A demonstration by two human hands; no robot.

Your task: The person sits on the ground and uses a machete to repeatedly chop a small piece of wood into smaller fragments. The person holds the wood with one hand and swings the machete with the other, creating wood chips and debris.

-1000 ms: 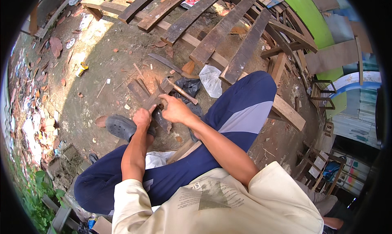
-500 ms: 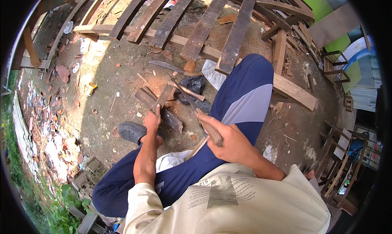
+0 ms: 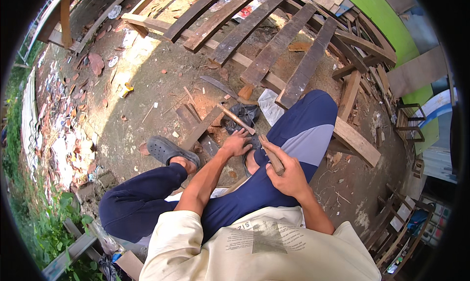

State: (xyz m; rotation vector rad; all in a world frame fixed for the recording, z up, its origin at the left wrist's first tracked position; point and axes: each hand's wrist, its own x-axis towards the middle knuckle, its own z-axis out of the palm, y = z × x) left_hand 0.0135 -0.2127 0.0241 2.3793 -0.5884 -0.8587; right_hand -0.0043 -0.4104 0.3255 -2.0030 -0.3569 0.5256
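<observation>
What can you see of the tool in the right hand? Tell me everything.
The tool has a brown handle that looks like worn wood. The right hand grips it. It is tilted, its near end toward the person's body, its far end pointing away and slightly left, seen against the dark blue trousers. Its working end cannot be made out clearly at this angle.

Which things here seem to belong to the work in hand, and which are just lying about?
Probably the job:
wooden-handled tool, in the right hand
wooden shaft, by the left hand
flat wood strip near the grey clog

Probably just lying about:
yellow wrapper
dry reddish leaf
whitish plastic bag
</observation>
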